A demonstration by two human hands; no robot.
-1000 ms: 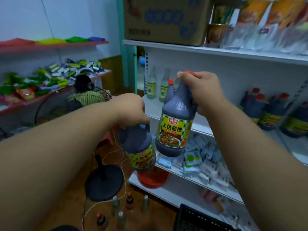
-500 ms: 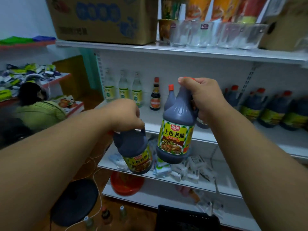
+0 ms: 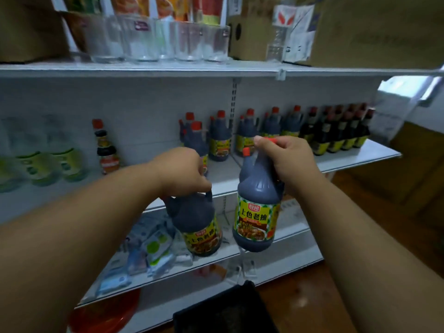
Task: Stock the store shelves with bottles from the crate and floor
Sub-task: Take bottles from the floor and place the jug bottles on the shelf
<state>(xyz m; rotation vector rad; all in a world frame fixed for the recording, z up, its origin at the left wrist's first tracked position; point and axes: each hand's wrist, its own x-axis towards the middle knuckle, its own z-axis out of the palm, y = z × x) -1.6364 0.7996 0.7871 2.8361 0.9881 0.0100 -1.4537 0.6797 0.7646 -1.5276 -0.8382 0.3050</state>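
Each hand, left (image 3: pixel 185 171) and right (image 3: pixel 288 159), grips 1 dark soy sauce bottle (image 3: pixel 258 205) by its neck; lift both clear of the middle shelf (image 3: pixel 355 159) edge, then set them upright beside the matching row (image 3: pixel 240 135).

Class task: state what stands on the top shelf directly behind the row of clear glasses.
Behind the clear glasses on the top shelf stand colourful orange and red packets. Only their upper parts show; the glasses cover and blur their bases, so how they rest cannot be seen.
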